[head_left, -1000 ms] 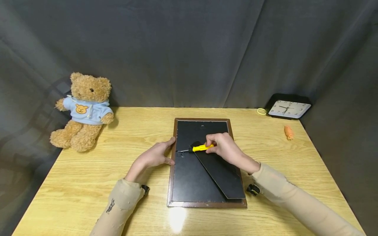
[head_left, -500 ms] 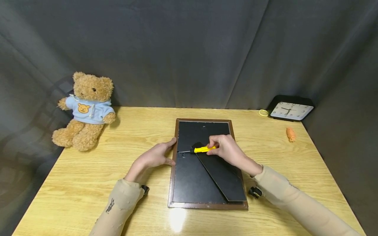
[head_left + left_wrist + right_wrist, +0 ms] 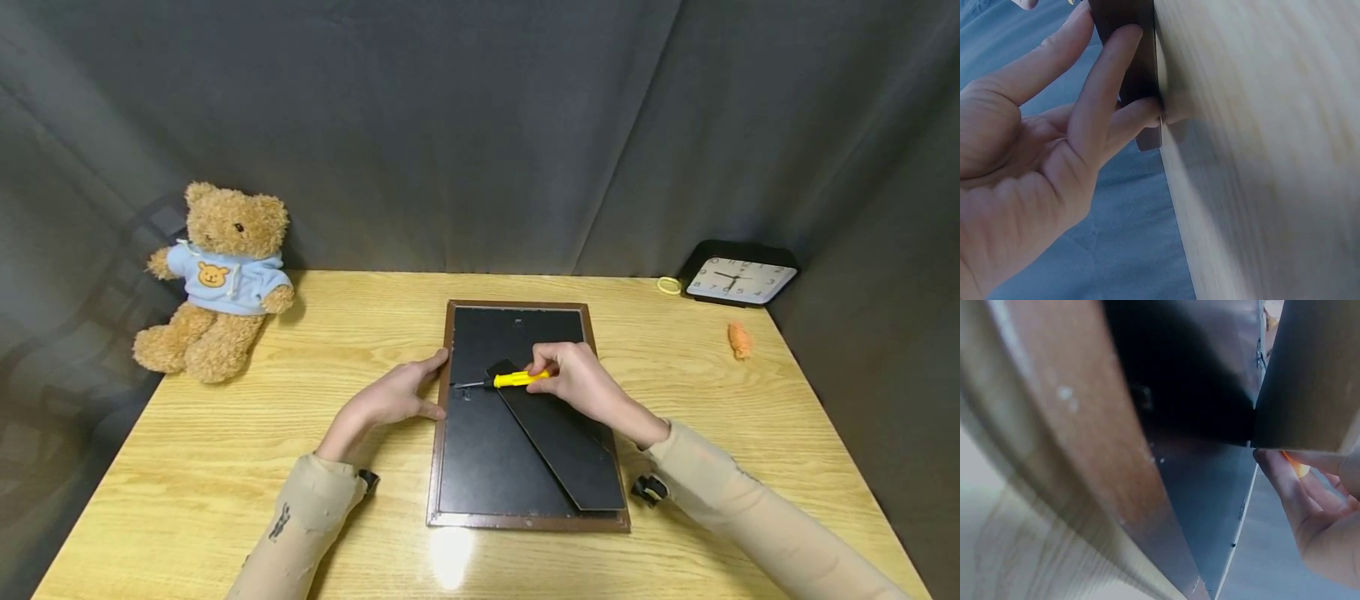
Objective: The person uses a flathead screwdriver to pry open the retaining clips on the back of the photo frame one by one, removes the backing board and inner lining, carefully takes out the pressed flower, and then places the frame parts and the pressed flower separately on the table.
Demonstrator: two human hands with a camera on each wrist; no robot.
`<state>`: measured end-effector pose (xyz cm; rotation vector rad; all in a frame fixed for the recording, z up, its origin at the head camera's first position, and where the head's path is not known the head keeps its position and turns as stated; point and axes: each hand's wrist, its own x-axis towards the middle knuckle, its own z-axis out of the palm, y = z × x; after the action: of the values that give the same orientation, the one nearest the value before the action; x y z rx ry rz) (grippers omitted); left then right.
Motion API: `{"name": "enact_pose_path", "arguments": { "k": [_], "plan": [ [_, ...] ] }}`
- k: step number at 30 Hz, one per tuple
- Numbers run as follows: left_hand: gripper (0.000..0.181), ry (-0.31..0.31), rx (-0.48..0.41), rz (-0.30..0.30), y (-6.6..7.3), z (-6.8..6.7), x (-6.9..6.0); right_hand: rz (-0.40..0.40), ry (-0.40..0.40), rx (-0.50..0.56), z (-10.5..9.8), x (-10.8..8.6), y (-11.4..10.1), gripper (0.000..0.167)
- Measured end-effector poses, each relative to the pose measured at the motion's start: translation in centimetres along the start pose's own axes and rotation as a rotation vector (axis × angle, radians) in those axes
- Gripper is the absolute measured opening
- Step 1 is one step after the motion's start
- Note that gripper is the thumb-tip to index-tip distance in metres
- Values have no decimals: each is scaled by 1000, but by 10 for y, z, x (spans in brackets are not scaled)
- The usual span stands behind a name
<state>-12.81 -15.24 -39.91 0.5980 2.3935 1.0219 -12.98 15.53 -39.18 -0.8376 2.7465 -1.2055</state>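
Observation:
A picture frame (image 3: 528,523) with a brown rim lies face down on the wooden table, its black backing up. My left hand (image 3: 390,396) rests against the frame's left edge, fingers extended; in the left wrist view, fingertips of that hand (image 3: 1041,150) touch the brown side. A yellow-handled screwdriver (image 3: 513,379) is pinched between thumb and fingers of my right hand (image 3: 577,379). Its metal tip meets the backing near the left rim. Under the tool, a black stand leg (image 3: 562,450) runs slantwise toward the lower right. In the right wrist view this leg partly hides the right hand (image 3: 1322,519).
A teddy bear (image 3: 225,275) in a blue hoodie sits at the back left of the table (image 3: 360,325). At the back right are a black clock (image 3: 738,275), a yellow ring (image 3: 668,286) and a small orange object (image 3: 738,340). Grey curtain (image 3: 450,133) hangs behind.
The head view has shifted slightly. Both hands and the screwdriver stay in nearly the same place on the frame.

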Motion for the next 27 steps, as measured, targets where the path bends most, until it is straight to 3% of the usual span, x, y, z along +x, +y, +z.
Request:
{"name": "enact_pose_path", "arguments": {
  "k": [16, 27],
  "plan": [
    [101, -3, 3, 15, -2, 0, 1, 41, -8, 41, -2, -3, 2, 34],
    [100, -8, -15, 4, -2, 1, 1, 18, 0, 14, 0, -1, 0, 36]
  ]
}}
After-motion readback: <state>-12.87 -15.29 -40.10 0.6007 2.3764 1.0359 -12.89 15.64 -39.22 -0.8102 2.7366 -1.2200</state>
